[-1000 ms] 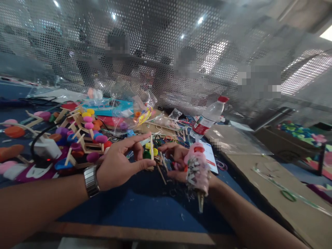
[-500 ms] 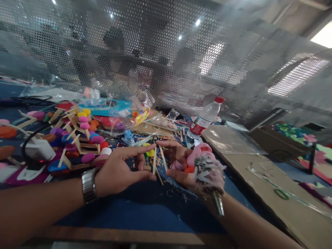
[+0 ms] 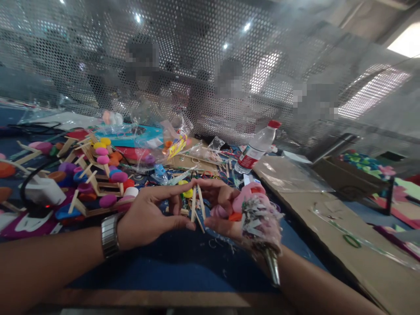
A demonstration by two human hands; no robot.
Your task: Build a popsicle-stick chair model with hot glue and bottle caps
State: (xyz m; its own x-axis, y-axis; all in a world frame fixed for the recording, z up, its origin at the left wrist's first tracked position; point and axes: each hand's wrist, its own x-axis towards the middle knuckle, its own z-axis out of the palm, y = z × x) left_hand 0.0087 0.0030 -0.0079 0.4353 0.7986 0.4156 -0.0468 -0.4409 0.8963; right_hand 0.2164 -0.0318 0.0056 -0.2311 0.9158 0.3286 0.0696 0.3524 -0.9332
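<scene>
The left hand point(image 3: 147, 214) is extended over the blue bench point(image 3: 164, 267), its thumb and index finger clamped on the ends of the left stick point(image 3: 193, 204). By the facing right hand point(image 3: 226, 197), the right stick point(image 3: 201, 202) is pinched likewise, tilted so that the tops are seen close together and the lower ends apart. A pink glue gun point(image 3: 260, 218) is also held behind the right fingers, its nozzle pointed back over the wrist. Beyond the fingertips, a bottle point(image 3: 254, 151) is seen to the right.

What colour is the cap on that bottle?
Red: the cap on the bottle shows best in the head view.
</scene>
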